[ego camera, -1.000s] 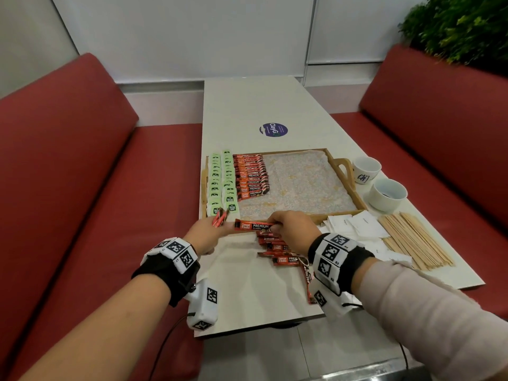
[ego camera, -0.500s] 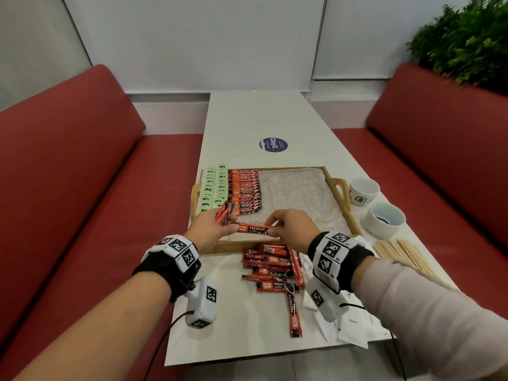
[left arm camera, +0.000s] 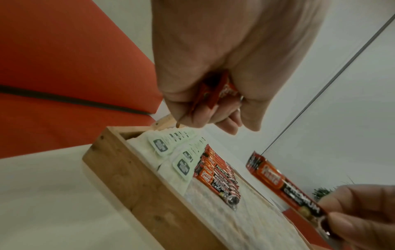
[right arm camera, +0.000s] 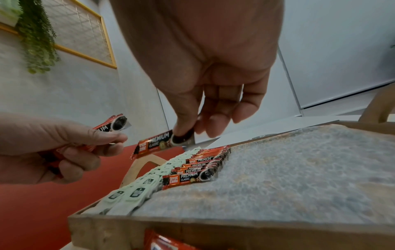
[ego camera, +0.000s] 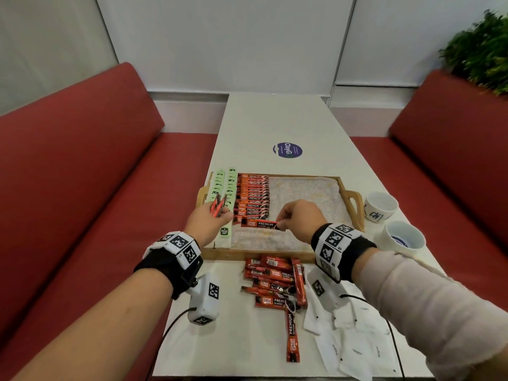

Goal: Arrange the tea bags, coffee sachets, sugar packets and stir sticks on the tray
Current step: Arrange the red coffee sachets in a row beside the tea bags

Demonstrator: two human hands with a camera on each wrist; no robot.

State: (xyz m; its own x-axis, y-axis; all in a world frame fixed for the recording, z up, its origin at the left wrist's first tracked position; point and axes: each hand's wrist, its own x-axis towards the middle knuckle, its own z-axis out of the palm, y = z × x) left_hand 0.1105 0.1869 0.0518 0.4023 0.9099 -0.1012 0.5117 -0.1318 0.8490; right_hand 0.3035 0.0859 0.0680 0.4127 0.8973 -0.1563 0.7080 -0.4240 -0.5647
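A wooden tray (ego camera: 261, 255) with a pale liner holds two rows of green tea bags (ego camera: 220, 185) at its left and a row of red coffee sachets (ego camera: 253, 193) beside them. My right hand (ego camera: 280, 220) pinches one coffee sachet (ego camera: 261, 224) by its end, level and just above the liner at the near end of that row (right arm camera: 203, 165). My left hand (ego camera: 220, 213) hovers over the tea bags and grips a few more sachets (left arm camera: 215, 91). A loose pile of sachets (ego camera: 275, 279) lies on the table in front of the tray.
White sugar packets (ego camera: 354, 339) are scattered at the table's near right corner. Two white cups (ego camera: 380, 206) (ego camera: 404, 239) stand right of the tray. Red benches flank the table; a plant (ego camera: 481, 50) is at the far right. The tray's right half shows bare liner (ego camera: 308, 193).
My right hand has carried the single sachet from the tray's front rim forward over the liner, to the near end of the coffee row. My left hand has moved forward over the tea bags.
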